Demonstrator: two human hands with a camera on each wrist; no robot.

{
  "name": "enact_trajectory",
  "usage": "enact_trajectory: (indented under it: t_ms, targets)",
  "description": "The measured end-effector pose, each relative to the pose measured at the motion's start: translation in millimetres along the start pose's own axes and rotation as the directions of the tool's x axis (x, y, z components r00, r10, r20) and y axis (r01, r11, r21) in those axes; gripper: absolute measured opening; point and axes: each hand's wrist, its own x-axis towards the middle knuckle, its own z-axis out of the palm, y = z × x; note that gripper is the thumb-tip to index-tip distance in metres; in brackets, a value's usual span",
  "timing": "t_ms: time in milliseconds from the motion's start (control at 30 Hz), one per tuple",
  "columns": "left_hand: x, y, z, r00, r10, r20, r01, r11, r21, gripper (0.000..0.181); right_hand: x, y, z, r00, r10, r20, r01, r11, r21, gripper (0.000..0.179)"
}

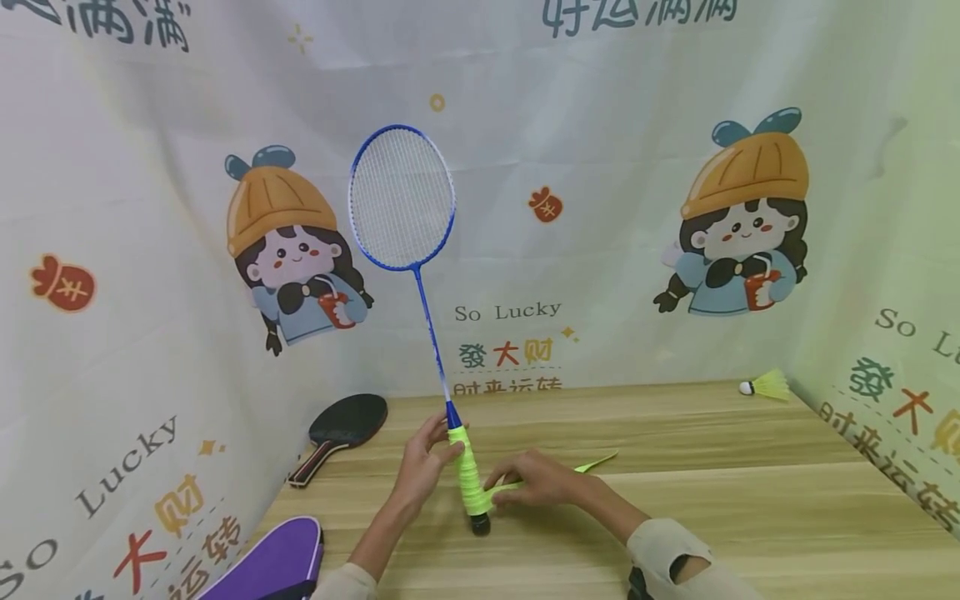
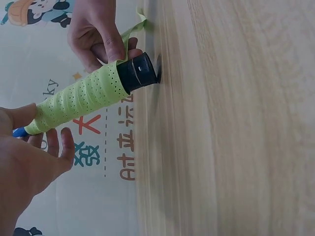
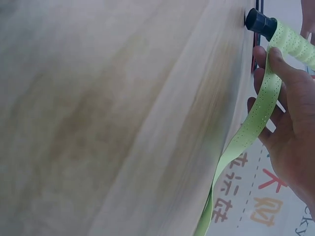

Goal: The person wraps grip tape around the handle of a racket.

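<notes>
A blue and white badminton racket (image 1: 432, 333) stands nearly upright, its head leaning a little left. Perforated yellow-green grip tape (image 2: 81, 96) covers most of its handle, while the black butt end (image 2: 140, 73) shows bare near the table. My left hand (image 1: 420, 467) holds the handle near its upper end, thumb on one side and fingers on the other. With thumb and fingers my right hand (image 1: 536, 479) pinches the loose strip of tape (image 3: 261, 110) close to the butt. From there the strip trails over the right palm and down toward the table.
On the wooden table (image 1: 720, 492) a black table tennis bat (image 1: 348, 421) lies at the back left. A purple case (image 1: 270, 558) is at the front left. A yellow shuttlecock (image 1: 767, 386) lies at the back right. Printed cloth (image 1: 622, 250) hangs around the table.
</notes>
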Motion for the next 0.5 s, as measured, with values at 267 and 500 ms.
enact_trajectory:
  t_ms: [267,500]
  targets:
    - [1.2,0.1,2.2,0.999,0.014,0.034,-0.011,0.996,-0.085,0.047,4.2,2.7,-1.5,1.000,0.008,0.013,-0.008,1.000,-0.029,0.021]
    - [-2.3,-1.4,1.1,0.999,0.001,0.040,0.004,0.994,-0.110,0.052,4.0,-3.0,-2.7,0.999,0.021,0.033,-0.021,1.000,-0.003,0.025]
